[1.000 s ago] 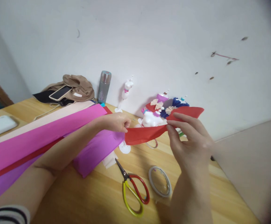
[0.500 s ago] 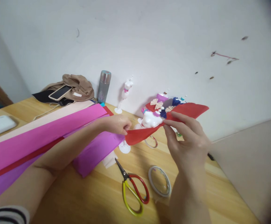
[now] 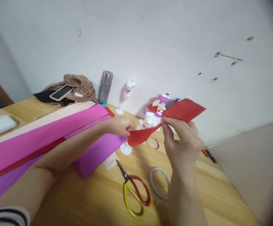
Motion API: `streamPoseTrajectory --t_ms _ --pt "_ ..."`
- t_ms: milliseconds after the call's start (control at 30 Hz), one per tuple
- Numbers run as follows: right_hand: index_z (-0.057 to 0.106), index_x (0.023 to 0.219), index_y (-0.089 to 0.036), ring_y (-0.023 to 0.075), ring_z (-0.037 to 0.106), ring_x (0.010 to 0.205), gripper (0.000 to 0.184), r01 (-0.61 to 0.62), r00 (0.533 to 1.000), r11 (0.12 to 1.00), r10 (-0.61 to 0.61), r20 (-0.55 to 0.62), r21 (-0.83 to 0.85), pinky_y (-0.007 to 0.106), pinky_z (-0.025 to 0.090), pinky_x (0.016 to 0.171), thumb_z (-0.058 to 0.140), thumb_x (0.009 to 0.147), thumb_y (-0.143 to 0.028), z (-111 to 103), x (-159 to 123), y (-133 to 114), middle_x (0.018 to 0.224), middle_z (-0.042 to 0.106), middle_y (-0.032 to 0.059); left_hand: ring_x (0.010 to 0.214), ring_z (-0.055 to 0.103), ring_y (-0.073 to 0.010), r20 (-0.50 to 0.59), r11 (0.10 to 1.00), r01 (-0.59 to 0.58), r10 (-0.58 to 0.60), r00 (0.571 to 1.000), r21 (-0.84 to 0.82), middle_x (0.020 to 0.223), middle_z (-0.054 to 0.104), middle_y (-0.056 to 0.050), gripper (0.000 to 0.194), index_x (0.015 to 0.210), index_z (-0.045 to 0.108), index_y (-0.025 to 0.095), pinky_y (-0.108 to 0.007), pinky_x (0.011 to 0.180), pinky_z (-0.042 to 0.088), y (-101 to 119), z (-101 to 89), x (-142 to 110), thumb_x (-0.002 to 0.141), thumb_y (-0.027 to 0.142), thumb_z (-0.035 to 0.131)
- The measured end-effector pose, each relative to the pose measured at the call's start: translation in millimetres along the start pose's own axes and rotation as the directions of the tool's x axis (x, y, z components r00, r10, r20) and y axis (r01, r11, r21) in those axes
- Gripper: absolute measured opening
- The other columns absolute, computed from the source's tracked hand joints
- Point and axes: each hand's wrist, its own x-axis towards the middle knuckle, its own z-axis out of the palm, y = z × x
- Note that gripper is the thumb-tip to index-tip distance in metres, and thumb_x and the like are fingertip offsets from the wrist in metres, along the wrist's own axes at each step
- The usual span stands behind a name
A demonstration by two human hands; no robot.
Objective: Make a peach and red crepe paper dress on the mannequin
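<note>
Wood-grain table against a pale wall, a few dark marks on the wall upper right. Red paper strip is up off the tabletop, spanning both hands, in front of the white dress-form figure; can't tell if they touch. Left hand: curled, thumb and fingers pinching the strip's left end. Right hand: thumb and fingertips pressed together on the strip partway along; free end angles up to the right past the fingers. Purple paper and magenta paper lie by the left forearm, partly covered by it. Scissors below the strip, blades together, one handle yellow, one red. Tape roll just right of them, partly behind the right forearm. Back edge: grey flask, smaller white figure beside it. Phone rests by tan cloth.
</note>
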Motion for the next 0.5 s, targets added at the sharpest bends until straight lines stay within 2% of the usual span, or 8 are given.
streamPoseTrajectory --t_ms 167,267,400,500 --pt "0.072 0.092 -0.026 0.0212 0.066 0.075 0.010 -0.009 1.000 1.000 0.009 -0.014 -0.013 0.039 0.054 0.072 0.062 0.091 -0.025 0.5 -1.3 2.3 0.084 0.077 0.0033 0.061 0.046 -0.0127 -0.058 0.999 0.011 -0.009 0.998 0.032 0.063 0.050 0.002 0.013 0.065 0.047 0.018 -0.026 0.056 0.029 -6.3 5.4 4.6 0.072 0.014 0.057" --pt "0.072 0.091 -0.027 0.0212 0.066 0.076 0.010 -0.017 1.000 1.000 0.017 -0.006 -0.002 0.039 0.054 0.072 0.061 0.091 -0.025 -0.5 -1.2 2.4 0.083 0.076 0.0031 0.069 0.054 -0.0148 -0.114 0.999 0.029 -0.026 0.993 0.024 0.073 0.059 -0.001 0.003 0.072 0.056 0.016 -0.025 0.060 0.036 -9.3 9.2 7.6 0.072 0.013 0.055" --pt "0.071 0.089 -0.028 0.0213 0.066 0.076 0.009 -0.029 1.000 1.000 0.029 -0.006 -0.001 0.040 0.054 0.072 0.062 0.091 -0.026 -1.5 -0.8 1.1 0.083 0.076 0.0027 0.089 0.063 -0.0195 -0.141 1.000 0.011 -0.008 0.990 0.026 0.097 0.069 -0.007 0.023 0.094 0.065 0.014 -0.026 0.076 0.046 -8.3 9.2 7.1 0.073 0.011 0.055" --pt "0.071 0.090 -0.028 0.0213 0.066 0.076 0.010 -0.024 1.000 1.000 0.024 -0.005 -0.010 0.040 0.054 0.072 0.062 0.091 -0.025 -1.9 -0.7 0.3 0.083 0.076 0.0024 0.107 0.063 -0.0223 -0.141 1.000 0.002 -0.004 0.990 -0.012 0.121 0.067 -0.010 0.043 0.117 0.063 0.014 -0.029 0.089 0.047 -1.7 2.8 -0.3 0.075 0.010 0.057"
